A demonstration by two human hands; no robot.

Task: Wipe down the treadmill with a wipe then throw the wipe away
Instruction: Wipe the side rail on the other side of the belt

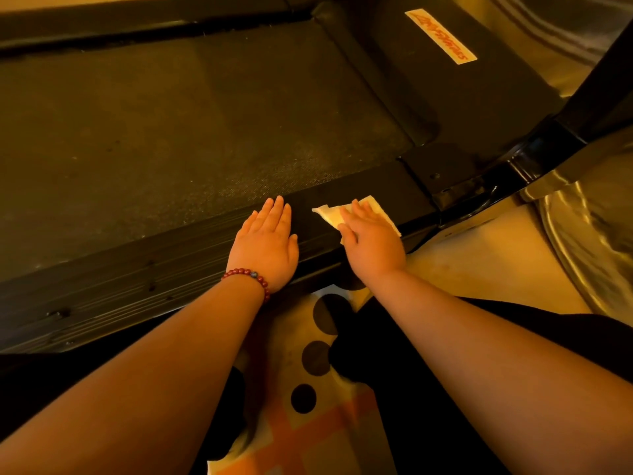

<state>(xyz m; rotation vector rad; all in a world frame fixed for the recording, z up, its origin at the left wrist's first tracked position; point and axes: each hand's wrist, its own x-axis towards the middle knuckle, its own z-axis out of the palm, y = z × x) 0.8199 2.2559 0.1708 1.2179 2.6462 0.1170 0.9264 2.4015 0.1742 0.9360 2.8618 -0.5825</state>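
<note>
Dim, warm amber light tints the whole view. The treadmill belt sinks to near black at upper left, with a grainy sheen along its near edge. Glare streaks the glossy sheet at right. Wide-angle distortion bends the edges, and the forearms look soft.

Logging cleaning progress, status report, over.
Left hand flat on black treadmill side rail. Right hand pressing pale folded wipe onto same rail. No obstruction seen.

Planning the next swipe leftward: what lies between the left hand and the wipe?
Only bare black side rail, seen in the head view. The left hand rests flat on it; the right hand presses the wipe.
</note>
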